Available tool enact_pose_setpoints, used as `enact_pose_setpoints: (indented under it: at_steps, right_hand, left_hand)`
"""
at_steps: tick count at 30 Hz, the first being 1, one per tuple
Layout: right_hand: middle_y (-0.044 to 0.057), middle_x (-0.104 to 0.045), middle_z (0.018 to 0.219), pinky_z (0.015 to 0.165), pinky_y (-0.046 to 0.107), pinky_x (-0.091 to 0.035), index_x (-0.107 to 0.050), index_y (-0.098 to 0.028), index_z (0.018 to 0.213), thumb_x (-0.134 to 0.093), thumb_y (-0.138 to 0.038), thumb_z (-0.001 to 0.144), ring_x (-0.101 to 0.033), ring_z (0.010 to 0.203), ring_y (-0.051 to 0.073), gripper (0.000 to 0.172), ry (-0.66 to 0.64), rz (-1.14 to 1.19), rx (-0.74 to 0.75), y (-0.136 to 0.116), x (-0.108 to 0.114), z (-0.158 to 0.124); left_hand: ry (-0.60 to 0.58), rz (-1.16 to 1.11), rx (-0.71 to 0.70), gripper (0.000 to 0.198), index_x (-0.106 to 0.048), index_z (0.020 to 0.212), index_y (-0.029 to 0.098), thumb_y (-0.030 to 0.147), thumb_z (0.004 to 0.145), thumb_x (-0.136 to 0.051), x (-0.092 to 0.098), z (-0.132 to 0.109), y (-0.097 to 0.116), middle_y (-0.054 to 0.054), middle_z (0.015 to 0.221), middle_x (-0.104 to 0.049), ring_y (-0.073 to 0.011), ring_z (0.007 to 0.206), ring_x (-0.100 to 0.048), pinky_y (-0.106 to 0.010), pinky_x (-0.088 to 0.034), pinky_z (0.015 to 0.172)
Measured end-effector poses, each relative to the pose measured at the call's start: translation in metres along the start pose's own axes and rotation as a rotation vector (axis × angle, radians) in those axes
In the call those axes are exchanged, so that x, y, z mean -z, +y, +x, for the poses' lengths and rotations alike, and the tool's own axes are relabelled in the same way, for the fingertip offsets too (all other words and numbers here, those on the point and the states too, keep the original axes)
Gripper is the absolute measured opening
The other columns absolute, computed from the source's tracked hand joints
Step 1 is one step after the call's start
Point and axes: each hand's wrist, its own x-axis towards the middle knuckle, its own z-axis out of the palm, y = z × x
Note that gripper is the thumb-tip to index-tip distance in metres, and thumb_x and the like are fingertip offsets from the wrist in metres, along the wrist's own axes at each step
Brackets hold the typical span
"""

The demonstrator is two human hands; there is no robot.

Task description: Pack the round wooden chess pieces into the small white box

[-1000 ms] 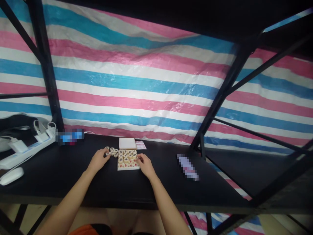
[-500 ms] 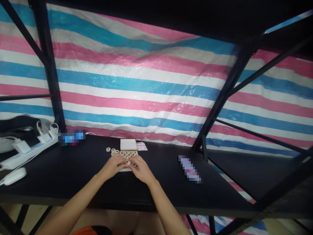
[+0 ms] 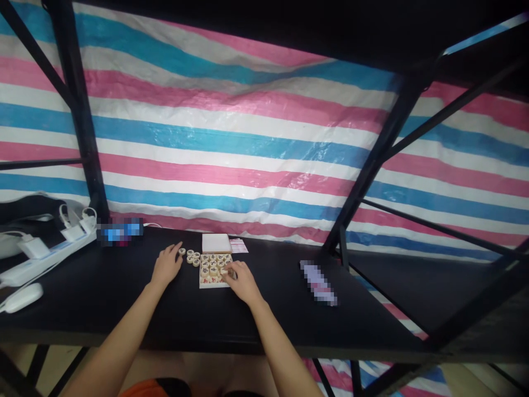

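A shallow white box (image 3: 207,285) holds rows of round xiangqi pieces (image 3: 213,271), black-marked ones behind and red-marked ones along the near side. My right hand (image 3: 243,281) is over the box's right side, thumb and fingers closed on a xiangqi piece (image 3: 223,272) in the front part of the black-marked rows. To the left of the box, my left hand (image 3: 167,263) reaches with fingers apart around a single loose piece (image 3: 182,251). Several more loose pieces (image 3: 193,257) sit between that hand and the box.
Behind the box lies its white lid (image 3: 216,243), with pink-and-white paper slips (image 3: 238,246) beside it. A blurred phone-like object (image 3: 318,283) is on the right of the black table (image 3: 273,325). On the left are a power strip (image 3: 53,259), chargers, cables and a white oval device (image 3: 25,298).
My left hand has left the box and moved left to the lone loose piece. My right hand has shifted slightly right, uncovering more of the pieces in the box.
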Motion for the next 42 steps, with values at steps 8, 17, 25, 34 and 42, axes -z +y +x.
enact_pose_setpoints:
  at_steps: [8, 17, 25, 34, 42]
  right_hand:
    - [0.004, -0.066, 0.093, 0.083, 0.034, -0.043, -0.069, -0.023, 0.089, -0.052, -0.016, 0.085, -0.055, 0.089, 0.02, 0.019, -0.011, 0.07, 0.056, 0.002, -0.003, 0.0]
    - [0.006, -0.062, 0.098, 0.085, 0.034, -0.046, -0.057, -0.021, 0.112, -0.05, -0.023, 0.087, -0.057, 0.093, 0.02, 0.026, 0.08, 0.137, 0.07, -0.006, 0.003, -0.001]
    - [0.007, -0.06, 0.106, 0.092, 0.035, -0.044, -0.056, -0.022, 0.111, -0.044, -0.02, 0.092, -0.054, 0.103, 0.02, 0.023, -0.08, 0.112, 0.29, -0.037, 0.01, -0.005]
    - [0.006, -0.062, 0.093, 0.084, 0.034, -0.045, -0.06, -0.022, 0.095, -0.047, -0.022, 0.09, -0.054, 0.091, 0.02, 0.014, 0.105, 0.084, 0.144, -0.013, 0.009, -0.002]
    - [0.003, -0.06, 0.08, 0.078, 0.032, -0.044, -0.061, -0.021, 0.08, -0.056, -0.02, 0.082, -0.054, 0.082, 0.02, 0.006, 0.045, -0.015, 0.005, 0.005, 0.007, -0.002]
  left_hand:
    - [-0.039, 0.062, 0.001, 0.024, -0.065, 0.101, 0.016, 0.026, 0.085, -0.049, 0.006, -0.007, 0.002, -0.013, 0.096, -0.067, -0.0316, 0.094, -0.058, -0.041, -0.045, 0.077]
    - [0.066, -0.391, -0.441, 0.021, -0.064, 0.094, 0.02, 0.037, 0.089, -0.052, 0.01, -0.025, 0.035, -0.005, 0.093, -0.068, -0.0196, 0.09, -0.059, -0.03, -0.045, 0.084]
    - [-0.05, -0.526, -0.645, 0.024, -0.066, 0.09, 0.02, 0.038, 0.091, -0.05, 0.007, -0.039, 0.052, -0.003, 0.082, -0.067, -0.0176, 0.08, -0.057, -0.028, -0.045, 0.076]
    - [0.053, -0.407, -0.509, 0.029, -0.062, 0.111, 0.022, 0.036, 0.092, -0.046, 0.004, -0.028, 0.04, -0.006, 0.108, -0.066, -0.021, 0.102, -0.057, -0.034, -0.043, 0.093]
    - [-0.051, -0.098, -0.152, 0.036, -0.059, 0.12, 0.019, 0.023, 0.086, -0.048, -0.005, -0.012, 0.003, -0.012, 0.12, -0.06, -0.0291, 0.105, -0.055, -0.041, -0.044, 0.086]
